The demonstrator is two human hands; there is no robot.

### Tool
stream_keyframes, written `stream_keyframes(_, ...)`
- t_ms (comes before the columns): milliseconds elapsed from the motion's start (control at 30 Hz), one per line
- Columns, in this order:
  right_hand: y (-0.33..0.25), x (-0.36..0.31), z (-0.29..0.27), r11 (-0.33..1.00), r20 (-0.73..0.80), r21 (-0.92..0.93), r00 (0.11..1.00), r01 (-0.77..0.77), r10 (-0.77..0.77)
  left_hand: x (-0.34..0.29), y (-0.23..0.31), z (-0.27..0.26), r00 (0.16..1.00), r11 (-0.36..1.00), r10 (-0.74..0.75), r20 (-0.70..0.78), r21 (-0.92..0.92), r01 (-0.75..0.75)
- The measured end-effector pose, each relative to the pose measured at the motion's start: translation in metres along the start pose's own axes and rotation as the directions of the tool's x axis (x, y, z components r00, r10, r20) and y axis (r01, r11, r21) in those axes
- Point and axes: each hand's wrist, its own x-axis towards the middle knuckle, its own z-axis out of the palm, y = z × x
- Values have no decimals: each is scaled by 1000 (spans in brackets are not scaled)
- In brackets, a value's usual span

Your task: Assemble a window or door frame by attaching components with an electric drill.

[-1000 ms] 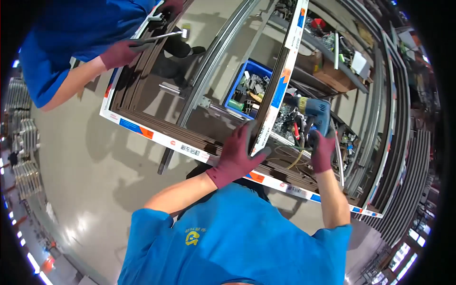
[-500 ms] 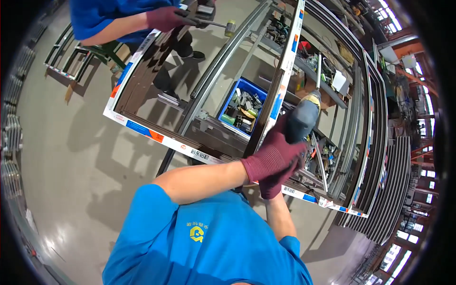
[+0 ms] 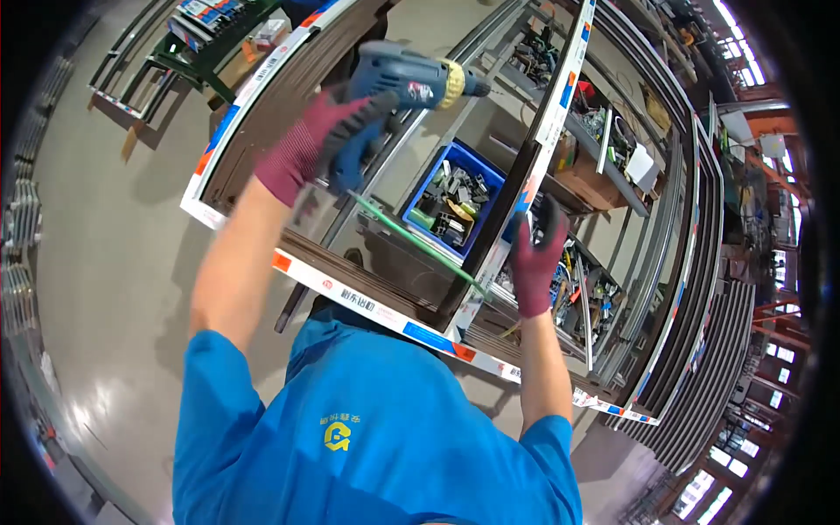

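My left hand (image 3: 306,149), in a maroon glove with dark fingers, grips the handle of a blue-grey power drill (image 3: 402,77) with a yellow collar. It holds the drill above the left part of a brown window frame (image 3: 420,308) that carries white printed tape. The drill's bit points right. My right hand (image 3: 538,262), gloved alike, is beside the frame's middle bar (image 3: 525,175), its fingers apart and curved. A thin green cord or strip (image 3: 420,243) runs slantwise from below the drill to the bar's near end.
A blue bin (image 3: 448,197) of metal and plastic parts stands below the frame's opening. More small parts (image 3: 604,297) lie in a tray to the right. Further right are stacked dark profiles (image 3: 713,350). A green bench (image 3: 210,70) stands far left.
The drill has swung from the right of the middle bar to the left, in my left hand. My hands have parted. The co-worker at the upper left is now mostly out of sight.
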Motion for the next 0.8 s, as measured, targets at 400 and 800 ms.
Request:
stream_keyframes(400, 103, 90, 185, 886, 137, -192, 882, -422, 450, 283, -172, -105, 852, 924, -307, 424, -80, 373)
stream_keyframes(800, 149, 83, 226, 760, 201, -124, 734, -638, 649, 356, -302, -108, 784, 747, -262, 563, -396, 534)
